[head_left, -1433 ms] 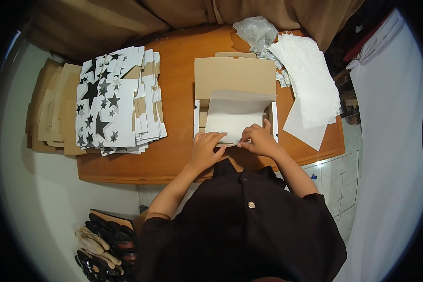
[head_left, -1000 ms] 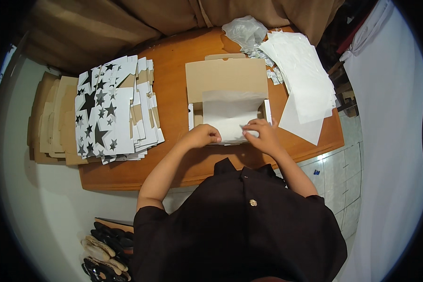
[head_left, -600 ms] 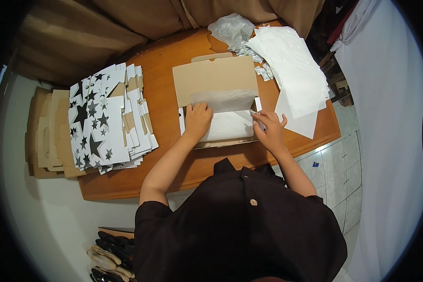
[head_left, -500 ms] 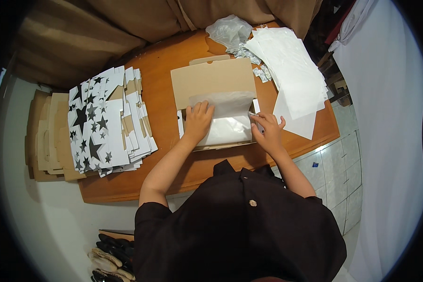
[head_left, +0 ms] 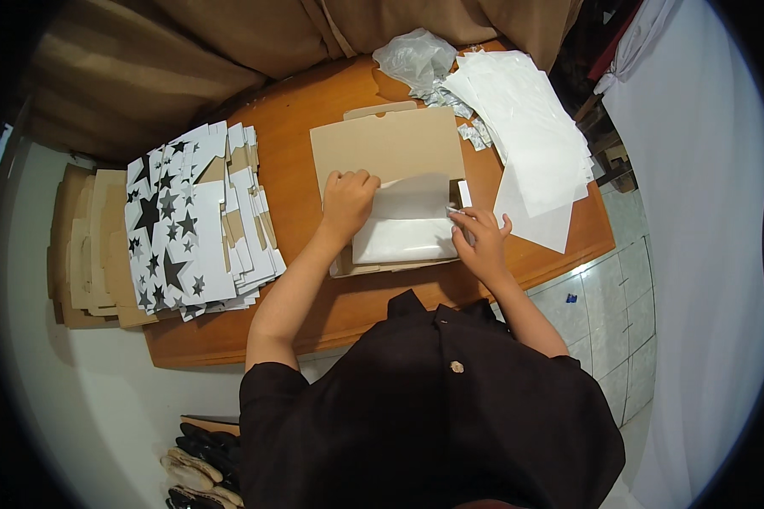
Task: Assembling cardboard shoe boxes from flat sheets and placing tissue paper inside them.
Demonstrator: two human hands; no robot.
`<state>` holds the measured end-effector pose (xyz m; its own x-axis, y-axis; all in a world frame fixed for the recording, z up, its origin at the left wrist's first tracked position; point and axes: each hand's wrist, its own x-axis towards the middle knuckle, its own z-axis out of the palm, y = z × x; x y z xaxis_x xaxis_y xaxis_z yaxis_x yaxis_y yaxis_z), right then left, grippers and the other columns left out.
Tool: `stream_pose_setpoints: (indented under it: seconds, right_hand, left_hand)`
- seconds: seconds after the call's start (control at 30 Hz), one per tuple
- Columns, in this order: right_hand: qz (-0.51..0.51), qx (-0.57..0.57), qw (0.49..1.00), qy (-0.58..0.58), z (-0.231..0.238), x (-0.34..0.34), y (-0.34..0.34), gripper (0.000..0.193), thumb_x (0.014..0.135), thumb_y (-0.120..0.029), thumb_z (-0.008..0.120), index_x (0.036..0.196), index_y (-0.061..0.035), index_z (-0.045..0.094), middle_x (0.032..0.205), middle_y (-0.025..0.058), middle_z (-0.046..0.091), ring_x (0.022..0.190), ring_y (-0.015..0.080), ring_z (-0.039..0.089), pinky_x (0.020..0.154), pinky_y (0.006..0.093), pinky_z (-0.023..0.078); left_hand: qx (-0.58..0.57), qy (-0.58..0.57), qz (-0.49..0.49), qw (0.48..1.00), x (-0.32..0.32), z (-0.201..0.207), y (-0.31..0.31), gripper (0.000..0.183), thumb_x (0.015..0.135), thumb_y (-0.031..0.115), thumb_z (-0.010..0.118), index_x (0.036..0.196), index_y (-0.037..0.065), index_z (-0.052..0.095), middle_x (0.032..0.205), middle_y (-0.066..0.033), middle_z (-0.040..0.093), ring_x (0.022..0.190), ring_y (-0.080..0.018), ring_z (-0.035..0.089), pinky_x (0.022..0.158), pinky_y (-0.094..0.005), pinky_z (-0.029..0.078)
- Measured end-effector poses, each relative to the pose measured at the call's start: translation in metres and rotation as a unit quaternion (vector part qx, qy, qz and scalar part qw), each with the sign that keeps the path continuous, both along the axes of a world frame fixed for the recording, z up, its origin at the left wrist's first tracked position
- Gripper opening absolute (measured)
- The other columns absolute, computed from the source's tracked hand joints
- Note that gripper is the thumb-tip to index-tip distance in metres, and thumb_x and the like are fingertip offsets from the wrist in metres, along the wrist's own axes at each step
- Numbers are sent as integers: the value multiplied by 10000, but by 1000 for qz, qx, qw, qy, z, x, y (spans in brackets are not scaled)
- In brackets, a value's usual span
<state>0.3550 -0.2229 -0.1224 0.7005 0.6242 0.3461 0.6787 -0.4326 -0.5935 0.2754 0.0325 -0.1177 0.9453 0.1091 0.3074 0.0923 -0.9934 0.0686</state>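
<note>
Your left hand (head_left: 350, 205) curls nearly closed on the white paper (head_left: 412, 199), maybe so it stands up. Your right hand (head_left: 481, 241) pinches a small pale thing (head_left: 454, 211), other fingers loose. The paper sits inside the open box (head_left: 390, 148), right before you.

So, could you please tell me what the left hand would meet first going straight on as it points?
Apart from the white sheet at the left hand, probably the open box lid, whose brown inner face lies beyond that hand in the picture; depth is hard to judge.
</note>
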Motion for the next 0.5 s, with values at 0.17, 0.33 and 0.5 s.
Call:
stream_pose_setpoints:
  seconds: [0.17,0.33,0.5]
  right_hand:
    - [103,-31,994,-15,-1,10,15,202,774,-144,597,955,-105,678,1066,32,608,987,212,555,954,509,226]
    - [279,-260,923,46,-21,9,64,380,814,-152,512,1186,-92,564,1275,33,528,1000,234,595,842,485,386]
    - [206,-379,902,-9,-31,-2,74,455,831,-178,479,1275,-77,482,1359,28,465,988,229,615,806,473,433]
  left_hand:
    - [-96,-40,27,994,5,5,8,194,712,154,691,886,123,613,860,-42,619,827,-227,600,724,-372,398]
    - [-112,16,-6,994,16,14,6,161,718,162,689,857,113,624,812,-39,639,786,-238,610,689,-376,409]
    - [-114,-5,-37,993,8,11,0,84,722,154,678,781,117,632,746,-26,629,734,-229,605,663,-366,403]
